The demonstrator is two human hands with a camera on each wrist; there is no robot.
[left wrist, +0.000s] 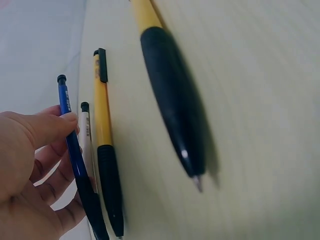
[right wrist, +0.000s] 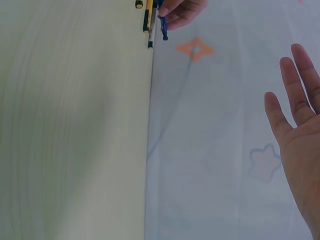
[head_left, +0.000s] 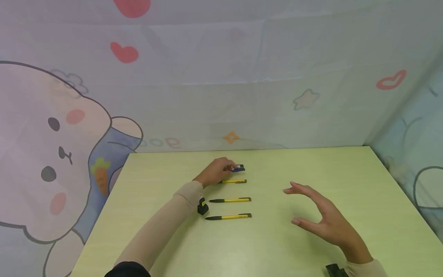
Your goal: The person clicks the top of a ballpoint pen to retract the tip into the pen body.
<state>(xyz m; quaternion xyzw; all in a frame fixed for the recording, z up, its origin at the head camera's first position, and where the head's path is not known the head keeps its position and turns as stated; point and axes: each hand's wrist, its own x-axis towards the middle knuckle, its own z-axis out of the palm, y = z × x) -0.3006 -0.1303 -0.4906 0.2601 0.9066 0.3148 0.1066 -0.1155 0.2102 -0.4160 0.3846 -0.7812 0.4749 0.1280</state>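
Observation:
At the far side of the table, my left hand [head_left: 219,172] pinches a blue pen [left wrist: 76,157] between thumb and fingers. Just beyond it in the left wrist view lies a white pen [left wrist: 85,125] with a dark end, partly hidden by the blue one. Nearer to me are three yellow pens with black grips, set in rough rows: a far one [head_left: 236,181] partly covered by the left hand, a middle one [head_left: 237,200] and a near one [head_left: 237,217]. My right hand [head_left: 325,220] hovers over the table's right half, thumb and fingers spread apart, holding nothing.
The pale yellow-green table [head_left: 270,246] ends at a back edge against a cloth backdrop [head_left: 214,104] printed with hearts, a star and a cartoon animal. A small black device [head_left: 202,207] sits at the left wrist, another black device [head_left: 335,270] at the right wrist.

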